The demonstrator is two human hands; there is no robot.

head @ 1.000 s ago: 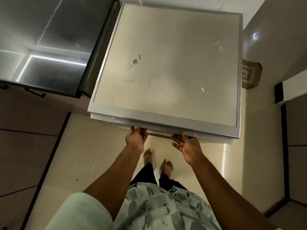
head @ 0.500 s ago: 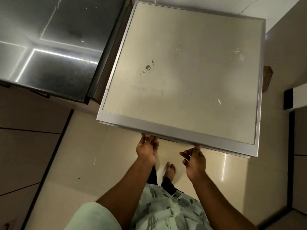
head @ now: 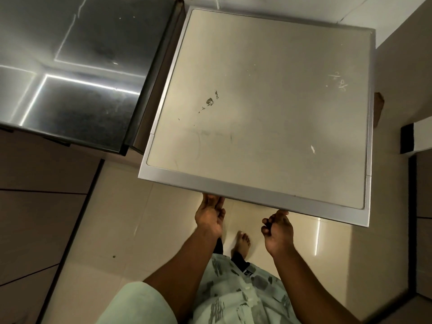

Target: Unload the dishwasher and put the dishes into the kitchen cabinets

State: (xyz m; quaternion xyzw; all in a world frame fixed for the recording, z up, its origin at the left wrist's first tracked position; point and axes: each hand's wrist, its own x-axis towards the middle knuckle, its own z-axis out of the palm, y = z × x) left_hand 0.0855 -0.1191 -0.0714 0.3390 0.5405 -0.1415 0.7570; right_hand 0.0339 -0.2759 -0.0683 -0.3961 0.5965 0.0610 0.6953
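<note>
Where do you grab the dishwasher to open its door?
Probably the door's top edge, under the front rim of the dishwasher. Come from the front and below, fingers hooking upward: the flat top overhangs and hides the door from above. The left hand reaches under that rim; the right hand hovers just beside it.

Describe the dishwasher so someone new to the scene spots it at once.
Start at the dark reflective counter filling the upper left. Directly right of it stands the dishwasher, seen from above, with the left hand and right hand at its near edge. Unlike the counter, its square top is pale beige with a silver rim and a small dark stain.
</note>
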